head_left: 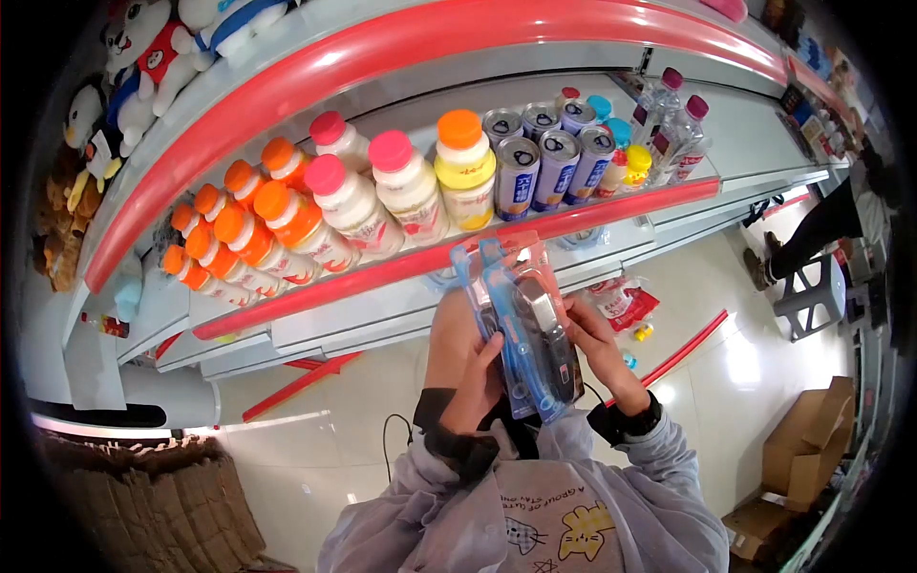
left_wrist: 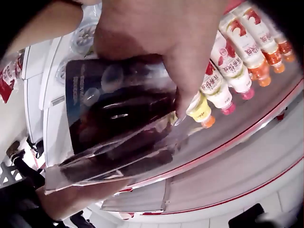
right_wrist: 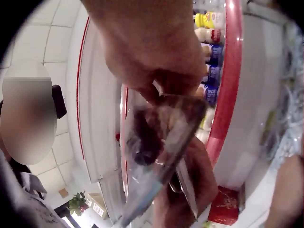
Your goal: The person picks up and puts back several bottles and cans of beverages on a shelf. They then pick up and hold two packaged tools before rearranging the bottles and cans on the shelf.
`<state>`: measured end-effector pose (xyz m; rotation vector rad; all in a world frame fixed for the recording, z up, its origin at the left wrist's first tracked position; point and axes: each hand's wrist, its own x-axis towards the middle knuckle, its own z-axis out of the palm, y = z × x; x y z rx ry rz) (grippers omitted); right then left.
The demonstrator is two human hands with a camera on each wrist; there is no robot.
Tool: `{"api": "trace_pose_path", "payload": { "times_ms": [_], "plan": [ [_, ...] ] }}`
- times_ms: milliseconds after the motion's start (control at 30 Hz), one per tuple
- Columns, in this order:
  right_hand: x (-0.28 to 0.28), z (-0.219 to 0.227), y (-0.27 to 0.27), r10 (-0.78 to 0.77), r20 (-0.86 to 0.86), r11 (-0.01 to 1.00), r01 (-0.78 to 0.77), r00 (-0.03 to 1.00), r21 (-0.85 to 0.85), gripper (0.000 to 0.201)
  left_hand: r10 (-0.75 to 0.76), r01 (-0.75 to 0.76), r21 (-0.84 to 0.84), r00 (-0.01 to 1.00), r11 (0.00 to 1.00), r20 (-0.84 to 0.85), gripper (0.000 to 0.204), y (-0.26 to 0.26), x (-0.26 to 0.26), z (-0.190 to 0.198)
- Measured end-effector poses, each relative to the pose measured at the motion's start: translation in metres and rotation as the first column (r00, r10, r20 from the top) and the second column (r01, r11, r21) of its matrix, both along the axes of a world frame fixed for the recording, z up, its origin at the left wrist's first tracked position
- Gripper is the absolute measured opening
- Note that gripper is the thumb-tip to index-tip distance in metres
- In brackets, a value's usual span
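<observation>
In the head view I hold several flat packs in front of my body, overlapping each other. A blue-edged pack (head_left: 516, 349) and a pink-edged pack (head_left: 541, 260) have clear plastic fronts with long dark and silvery items inside; their exact kind cannot be told. My left hand (head_left: 475, 387) grips the packs' left side, its thumb over the front. On the right edge, my right hand (head_left: 602, 346) pinches them. The left wrist view shows the dark, shiny pack (left_wrist: 116, 109) under my left hand (left_wrist: 156, 28). Clear plastic wrap (right_wrist: 156, 142) shows below my right hand (right_wrist: 152, 52).
A red-edged shelf (head_left: 401, 277) ahead carries orange-capped bottles (head_left: 277, 215), pink-capped bottles (head_left: 406, 186) and several cans (head_left: 556, 170). Plush toys (head_left: 148, 62) sit upper left. A grey stool (head_left: 812, 296), a cardboard box (head_left: 810, 444) and a red bag (head_left: 626, 301) stand or lie to the right.
</observation>
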<state>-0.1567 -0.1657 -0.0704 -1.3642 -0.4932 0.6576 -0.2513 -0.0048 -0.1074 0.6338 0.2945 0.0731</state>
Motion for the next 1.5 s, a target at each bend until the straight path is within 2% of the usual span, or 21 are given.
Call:
{"api": "trace_pose_path", "payload": {
  "times_ms": [67, 167, 267, 367, 467, 533, 600, 667, 733, 800, 900, 967, 1000, 1033, 1067, 1133, 1233, 1267, 1333, 1433, 1500],
  "plan": [
    [0.000, -0.002, 0.002, 0.005, -0.013, 0.999, -0.005, 1.000, 0.033, 0.020, 0.022, -0.022, 0.001, 1.000, 1.000, -0.005, 0.043, 0.003, 0.001, 0.012],
    [-0.002, 0.007, 0.007, 0.041, 0.038, 0.997, -0.038, 0.998, -0.062, 0.020, 0.026, -0.025, 0.120, 1.000, 0.993, -0.007, 0.052, 0.004, 0.001, 0.025],
    [0.000, 0.001, 0.008, 0.075, -0.060, 0.997, -0.074, 0.995, 0.016, 0.020, 0.003, -0.001, 0.121, 1.000, 0.993, -0.023, 0.061, 0.006, -0.002, 0.033],
    [0.004, 0.003, 0.002, -0.011, -0.118, 0.998, 0.018, 0.993, 0.055, 0.019, -0.103, 0.103, 0.011, 0.994, 0.995, -0.047, 0.063, 0.008, -0.004, 0.001],
    [0.015, 0.007, -0.015, -0.152, -0.074, 0.986, 0.156, 0.986, 0.057, 0.020, -0.196, 0.195, -0.167, 0.981, 0.966, 0.013, 0.063, 0.012, -0.003, -0.043],
    [0.034, -0.009, -0.043, -0.278, -0.021, 0.959, 0.279, 0.960, 0.058, 0.027, -0.168, 0.160, -0.120, 0.984, 0.980, -0.055, 0.064, 0.003, 0.000, -0.006],
    [0.059, -0.025, -0.080, -0.368, -0.040, 0.898, 0.366, 0.929, 0.245, 0.033, -0.182, 0.167, -0.109, 0.972, 0.980, -0.149, 0.065, 0.002, -0.003, 0.000],
    [0.090, -0.034, -0.125, -0.613, -0.245, 0.702, 0.661, 0.751, 0.267, 0.039, -0.217, 0.212, -0.056, 0.967, 0.976, -0.136, 0.069, 0.003, -0.004, -0.001],
    [0.131, -0.033, -0.169, -0.816, -0.211, 0.488, 0.837, 0.538, 0.249, 0.041, -0.237, 0.237, -0.024, 0.958, 0.971, -0.162, 0.071, 0.003, -0.004, -0.002],
    [0.174, -0.032, -0.203, -0.932, -0.008, 0.341, 0.881, 0.363, 0.329, 0.039, -0.287, 0.282, -0.053, 0.949, 0.958, -0.131, 0.073, 0.001, 0.001, 0.011],
    [0.238, -0.051, -0.251, -0.960, 0.137, 0.277, 0.896, 0.244, 0.346, 0.037, -0.345, 0.339, -0.063, 0.927, 0.939, -0.145, 0.073, -0.001, 0.007, 0.003],
    [0.292, -0.065, -0.281, -0.959, 0.180, 0.258, 0.934, 0.218, 0.246, 0.038, -0.338, 0.343, -0.018, 0.911, 0.939, -0.239, 0.073, -0.003, 0.005, -0.030],
    [0.314, -0.068, -0.286, -0.957, 0.202, 0.245, 0.950, 0.206, 0.194, 0.038, -0.336, 0.340, -0.020, 0.919, 0.940, -0.206, 0.071, -0.004, 0.005, -0.037],
    [0.323, -0.054, -0.275, -0.941, 0.112, 0.330, 0.937, 0.318, 0.112, 0.040, -0.334, 0.335, -0.022, 0.927, 0.942, -0.173, 0.070, -0.007, 0.006, -0.043],
    [0.336, -0.042, -0.259, -0.932, 0.052, 0.363, 0.920, 0.359, 0.148, 0.043, -0.330, 0.330, -0.025, 0.934, 0.944, -0.139, 0.068, -0.008, 0.009, -0.047],
    [0.360, -0.023, -0.242, -0.850, 0.085, 0.524, 0.850, 0.519, 0.051, 0.048, -0.329, 0.321, -0.071, 0.923, 0.944, -0.198, 0.072, -0.011, 0.016, -0.036],
    [0.419, -0.047, -0.224, -0.765, 0.402, 0.520, 0.851, 0.504, -0.076, 0.070, -0.349, 0.335, -0.098, 0.909, 0.937, -0.230, 0.075, -0.012, 0.022, -0.042],
    [0.443, -0.081, -0.239, -0.732, 0.378, 0.597, 0.801, 0.567, -0.046, 0.075, -0.359, 0.345, -0.102, 0.904, 0.933, -0.233, 0.076, -0.013, 0.022, -0.045],
    [0.439, -0.088, -0.232, -0.388, 0.852, 0.500, 0.857, 0.353, -0.128, 0.072, -0.363, 0.346, -0.110, 0.906, 0.932, -0.218, 0.076, -0.013, 0.022, -0.046],
    [0.384, -0.059, -0.198, -0.131, 0.935, 0.199, 0.932, 0.330, -0.301, 0.066, -0.348, 0.333, -0.104, 0.906, 0.937, -0.241, 0.070, -0.016, 0.025, -0.046],
    [0.368, -0.063, -0.194, -0.065, 0.952, 0.150, 0.946, 0.298, -0.286, 0.060, -0.358, 0.339, -0.119, 0.900, 0.933, -0.249, 0.070, -0.017, 0.024, -0.046]
  ]
}}
